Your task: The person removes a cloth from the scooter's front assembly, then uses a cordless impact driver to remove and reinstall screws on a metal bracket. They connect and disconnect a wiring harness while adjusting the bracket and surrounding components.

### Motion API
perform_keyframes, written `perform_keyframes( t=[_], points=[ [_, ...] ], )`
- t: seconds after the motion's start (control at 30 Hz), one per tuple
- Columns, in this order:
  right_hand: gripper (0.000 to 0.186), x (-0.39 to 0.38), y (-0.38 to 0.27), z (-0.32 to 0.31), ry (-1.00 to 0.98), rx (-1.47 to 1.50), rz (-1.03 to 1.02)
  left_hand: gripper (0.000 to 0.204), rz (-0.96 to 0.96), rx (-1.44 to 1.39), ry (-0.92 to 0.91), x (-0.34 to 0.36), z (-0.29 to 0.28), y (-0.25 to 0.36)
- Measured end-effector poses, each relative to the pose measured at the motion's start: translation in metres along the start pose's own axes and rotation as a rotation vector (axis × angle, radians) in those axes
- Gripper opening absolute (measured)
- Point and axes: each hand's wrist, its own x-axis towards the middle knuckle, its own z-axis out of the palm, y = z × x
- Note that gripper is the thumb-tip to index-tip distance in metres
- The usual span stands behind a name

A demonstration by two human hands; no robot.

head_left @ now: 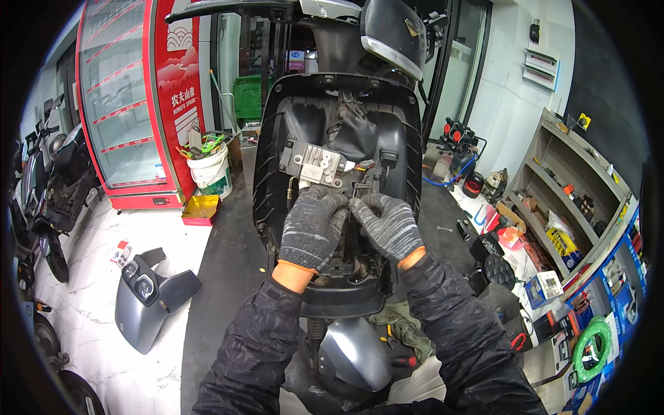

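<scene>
Straight ahead stands a scooter with its front opened, showing a black inner shell point(404, 152). A silver finned metal module point(317, 164) sits on a dark bracket inside, with wires at its right edge. Just below it, my left hand point(315, 228), in a grey knit glove with an orange cuff, has its fingers curled and pinched together. My right hand point(389, 227), gloved alike, meets it from the right with thumb and forefinger closed. Whatever lies between the fingertips is hidden. Below the shell shows a silver-grey front fender point(354, 354).
A removed grey front panel point(149, 301) lies on the white floor at left, near a red glass-door fridge point(149, 104) and a white bucket point(209, 169). Parked scooters point(55, 173) line the far left. At right are a cluttered shelf point(567, 187) and a green coil point(592, 349).
</scene>
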Motion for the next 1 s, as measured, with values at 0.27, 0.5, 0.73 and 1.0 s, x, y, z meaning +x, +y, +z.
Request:
perform_keyframes(
  t=[0.27,0.5,0.73,1.0],
  points=[
    [0.050,0.013,-0.021,-0.005,-0.006,-0.242,0.090,0.023,0.020,-0.050,0.026,0.001,0.001,-0.005],
    [0.034,0.029,-0.025,-0.017,0.202,-0.319,-0.158,0.019,-0.047,0.031,-0.012,0.000,0.002,0.002],
    [0.065,0.033,-0.058,-0.019,0.036,-0.799,0.060,0.023,-0.130,0.063,-0.115,0.007,0.003,0.005],
    [0.079,0.044,-0.059,-0.017,-0.141,-1.005,-0.022,0.025,-0.079,0.017,-0.095,0.007,-0.001,-0.002]
  ],
)
